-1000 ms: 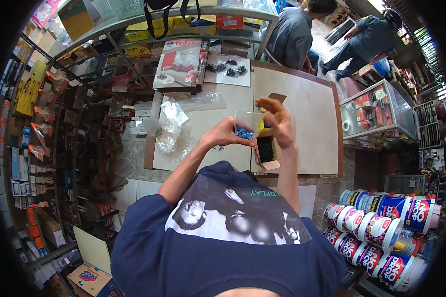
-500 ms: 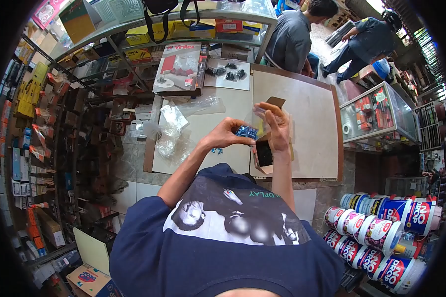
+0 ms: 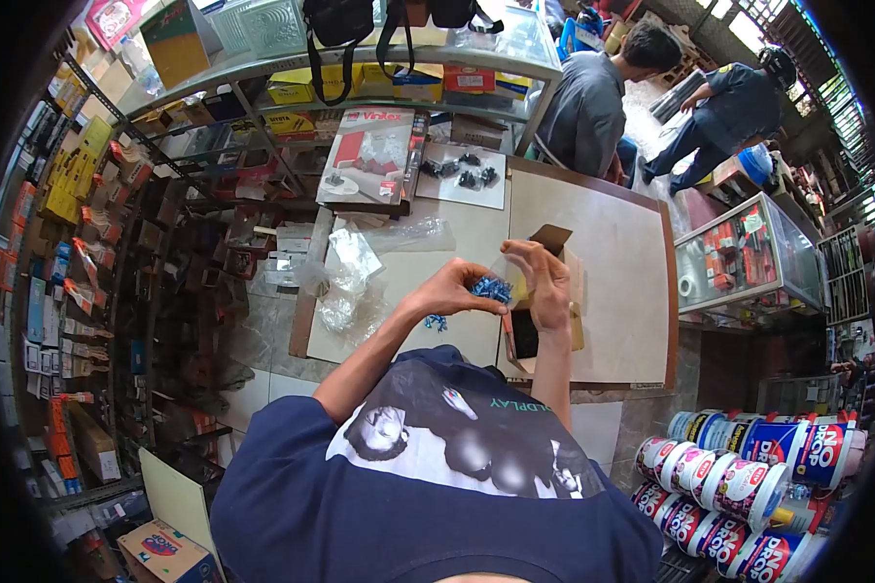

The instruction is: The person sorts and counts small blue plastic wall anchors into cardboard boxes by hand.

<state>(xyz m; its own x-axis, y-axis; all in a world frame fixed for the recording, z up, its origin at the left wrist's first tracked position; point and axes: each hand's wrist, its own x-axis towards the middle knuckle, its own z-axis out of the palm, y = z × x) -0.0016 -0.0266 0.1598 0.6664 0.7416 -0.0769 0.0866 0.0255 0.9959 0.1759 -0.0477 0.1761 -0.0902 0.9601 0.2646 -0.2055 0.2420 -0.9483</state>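
Observation:
My left hand [image 3: 455,289] is curled round a cluster of small blue pieces [image 3: 492,289], thumb below and fingers above. Facing it, my right hand [image 3: 544,282] is raised with its fingers bent, and a thin clear plastic bag, hard to make out, appears to hang from its fingertips. Behind and beneath my right hand stands an opened cardboard box [image 3: 551,236] with a flap up and a dark inside. More small blue pieces [image 3: 436,322] lie on the table [image 3: 603,282] by my left forearm.
Crumpled clear plastic [image 3: 345,301] lies at the table's left. Behind are a Vinilex box [image 3: 367,160] and a white sheet [image 3: 467,189] with black parts. Two people [image 3: 581,107] are beyond the table. Shelves stand left, a glass case [image 3: 729,253] and paint buckets [image 3: 719,476] right.
The whole view has shifted slightly, so the table and hands appear lower. My hands keep nearly the same pose; the fingers of my right hand look more bent.

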